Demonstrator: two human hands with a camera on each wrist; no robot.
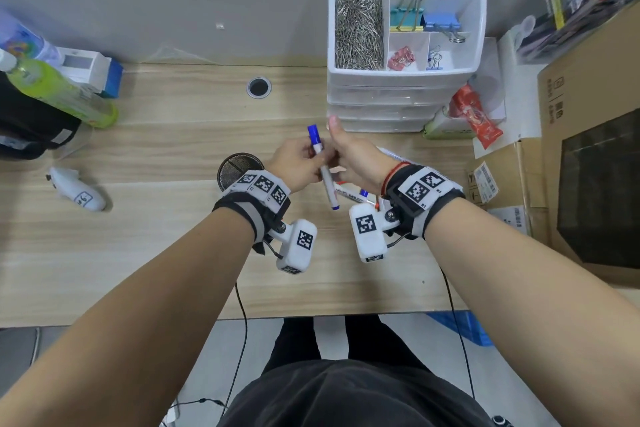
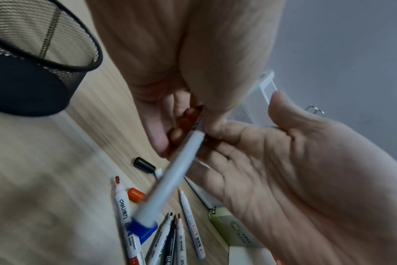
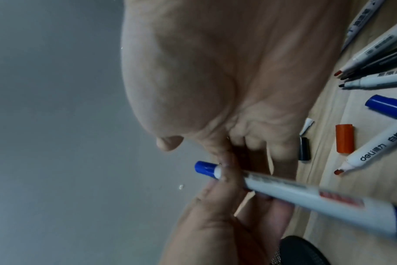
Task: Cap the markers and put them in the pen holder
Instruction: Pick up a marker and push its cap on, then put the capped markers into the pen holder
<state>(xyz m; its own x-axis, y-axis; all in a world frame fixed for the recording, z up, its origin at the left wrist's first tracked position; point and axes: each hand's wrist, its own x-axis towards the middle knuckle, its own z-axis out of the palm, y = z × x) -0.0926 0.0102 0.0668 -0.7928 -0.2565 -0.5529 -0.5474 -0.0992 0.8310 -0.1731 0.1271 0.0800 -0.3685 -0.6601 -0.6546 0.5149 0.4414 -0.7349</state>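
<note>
A white marker with a blue cap (image 1: 325,177) (image 2: 177,179) (image 3: 306,195) is held slanted above the desk, cap end (image 3: 204,169) pointing away from me. My left hand (image 1: 298,163) (image 2: 188,123) (image 3: 227,206) pinches it near the cap. My right hand (image 1: 349,152) (image 2: 295,161) (image 3: 238,89) lies against it from the right, fingers loosely curled and thumb stretched away. The black mesh pen holder (image 1: 230,166) (image 2: 34,80) stands just left, partly behind my left wrist. Several uncapped markers (image 2: 170,238) (image 3: 378,148) lie under the hands, with loose orange (image 3: 344,138), black (image 3: 304,148) and blue (image 3: 385,105) caps.
A white drawer organiser (image 1: 405,94) with clips stands behind the hands. At the right are a red packet (image 1: 478,118) and cardboard boxes (image 1: 588,149). A green bottle (image 1: 65,94) and a white object (image 1: 79,194) lie at the left. A green carton (image 2: 233,227) sits beside the markers.
</note>
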